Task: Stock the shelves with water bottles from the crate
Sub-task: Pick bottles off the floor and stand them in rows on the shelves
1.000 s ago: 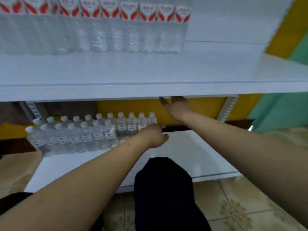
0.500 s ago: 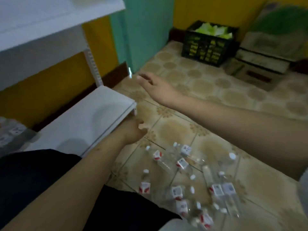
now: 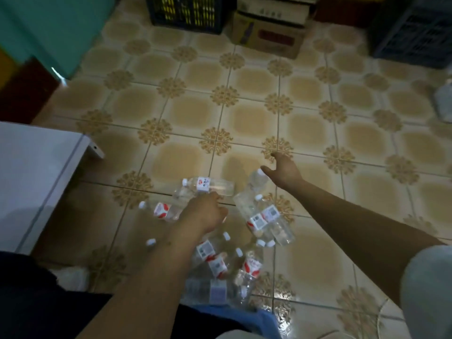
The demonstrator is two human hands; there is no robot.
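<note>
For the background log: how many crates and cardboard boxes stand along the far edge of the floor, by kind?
Black crate: 1
Blue crate: 1
Cardboard boxes: 2, stacked
Total: 4

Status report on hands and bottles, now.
Left hand curled over the bottles lying loose on the floor, grip unclear. Right hand open beside the far bottle, holding nothing. Nothing in the way.

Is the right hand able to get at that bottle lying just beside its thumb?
Probably yes. The right hand is open, with the bottle lying on the floor right beside its thumb, and nothing sits between them.
</note>
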